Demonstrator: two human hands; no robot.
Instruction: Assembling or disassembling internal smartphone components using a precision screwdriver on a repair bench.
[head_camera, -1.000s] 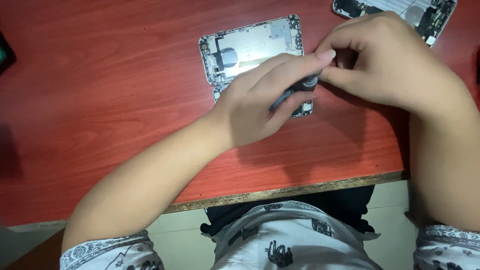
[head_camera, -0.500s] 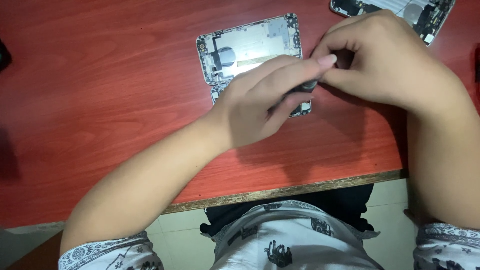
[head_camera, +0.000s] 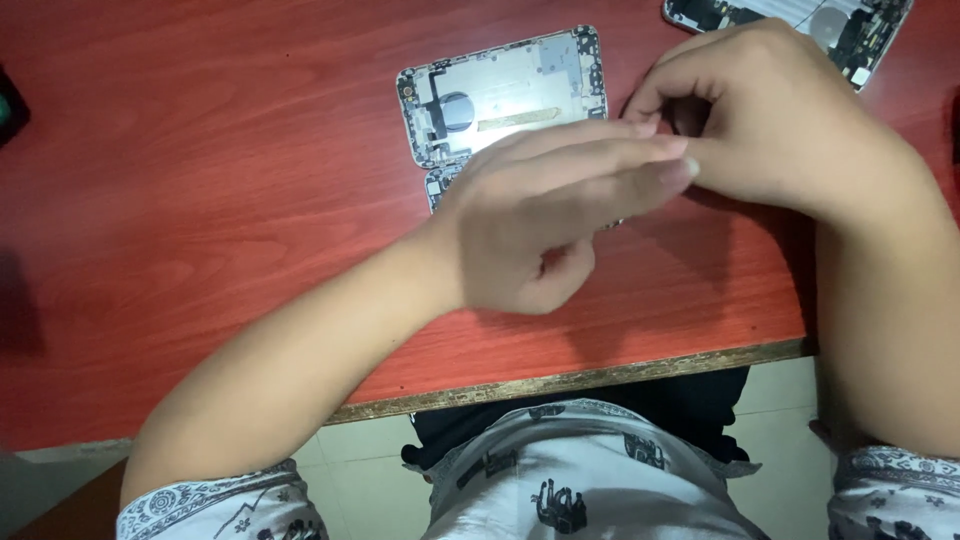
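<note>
An opened phone housing (head_camera: 500, 95), silvery inside with small parts and a thin yellow strip, lies face up on the red wooden table (head_camera: 200, 200). My left hand (head_camera: 540, 215) hovers over its lower half with the fingers stretched out flat and the thumb tucked under; nothing shows in it. My right hand (head_camera: 770, 115) is just right of the housing. Its fingertips are pinched together beside my left fingertips, and whatever they may pinch is hidden. The dark tool seen before is out of sight.
A second opened phone (head_camera: 800, 20) with dark parts lies at the top right, partly behind my right hand. A dark object (head_camera: 8, 105) peeks in at the left edge. The table's front edge (head_camera: 600, 380) runs above my patterned shorts (head_camera: 580, 480).
My left hand held a dark tool on the housing; its fingers have now straightened and the tool no longer shows. My right hand stayed in place, its fingers still pinched.
</note>
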